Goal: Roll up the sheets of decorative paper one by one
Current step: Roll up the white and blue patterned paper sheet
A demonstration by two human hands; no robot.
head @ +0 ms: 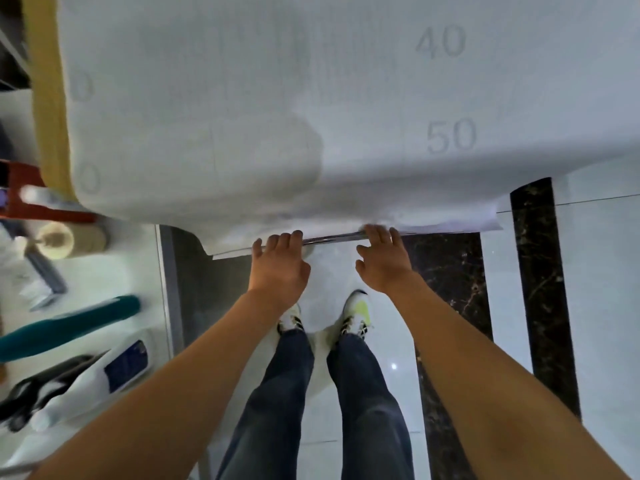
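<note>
Head view, looking down past both forearms to the floor. We see the sheet of decorative paper (311, 133), white side up and faintly printed with the numerals 40 and 50, spread wide across the upper frame with its near edge hanging toward the person. The left hand (278, 263) and the right hand (384, 261) meet that near edge side by side. The fingers (284, 239) of the left hand curl over the rim, and those of the right hand do the same, so that each hand appears to grip the edge; the thumbs lie beneath or behind, and we cannot tell how tightly they pinch.

We judge the step to be the start of a roll: the edge is taken up but no turn of paper has formed yet. The next move calls for both hands to tuck the edge over evenly and wind it away from the body, keeping the 2 ends level so the tube does not skew.

To the left lie a yellow strip (48, 98) beside the sheet, a tape roll (57, 239), a teal tube (69, 327) and a white bottle (114, 368). These are apart from the hands. The shoes (356, 315) stand just below the edge, and the wide unsupported span of paper may sag or crease.
</note>
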